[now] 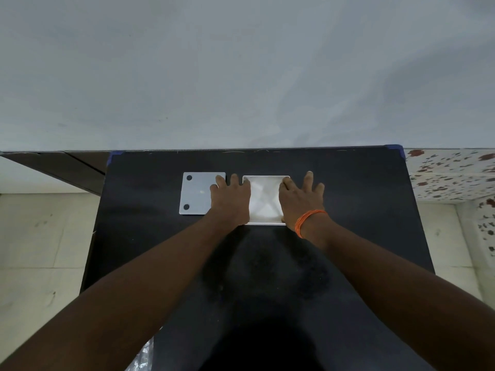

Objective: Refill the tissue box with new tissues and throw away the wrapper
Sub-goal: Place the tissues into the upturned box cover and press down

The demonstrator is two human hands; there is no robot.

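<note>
Box [265, 200] sits open-side up on the table [348, 236] w/ white tissues showing inside. Both hands flank it — left hand [231, 200] spread flat, half on the lid [197, 195] lying just left; right hand [300, 198] splayed on the box's right edge, gripping nothing afaict. Lid's nearer the left hand.

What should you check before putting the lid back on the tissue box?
1. Tissues inside the open box: ok, white folded tissues show.
2. Lid within reach: ok, flat beside the box, left hand on it.
3. Box steadied: ok, right hand on its right edge.
4. Tissues sit below the rim: cannot tell.
5. Wrapper thrown away: cannot tell; crinkly plastic shows at the table edge.
</note>
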